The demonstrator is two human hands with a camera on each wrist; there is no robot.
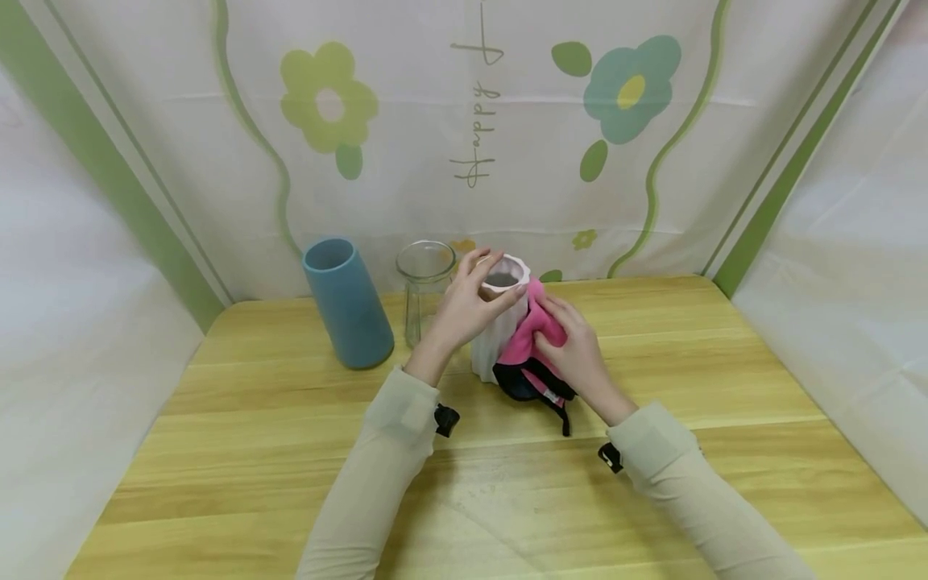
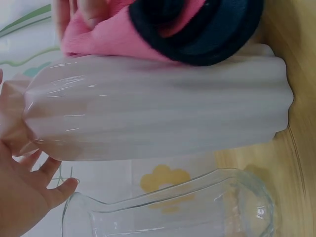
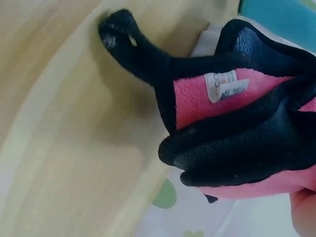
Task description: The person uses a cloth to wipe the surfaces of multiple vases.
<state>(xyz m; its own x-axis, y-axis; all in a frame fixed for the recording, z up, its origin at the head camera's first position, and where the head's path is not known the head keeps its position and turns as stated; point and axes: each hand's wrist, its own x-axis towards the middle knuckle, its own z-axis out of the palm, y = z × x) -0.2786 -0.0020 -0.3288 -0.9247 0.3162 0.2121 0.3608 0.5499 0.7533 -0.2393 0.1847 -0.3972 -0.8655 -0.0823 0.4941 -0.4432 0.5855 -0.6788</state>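
A white fluted vase stands upright on the wooden table. My left hand holds it around the scalloped rim, thumb on the near side and fingers across the back. My right hand grips a pink cloth with black edging and presses it to the vase's right side. In the left wrist view the cloth lies against the glossy ribbed wall of the vase. The right wrist view shows the cloth's black trim, white label and hanging loop; most of the right hand is out of that view.
A clear glass vase stands just left of the white one, partly behind my left hand. Farther left is a tall blue vase. A flower-printed curtain hangs behind the wooden table, with white fabric at both sides.
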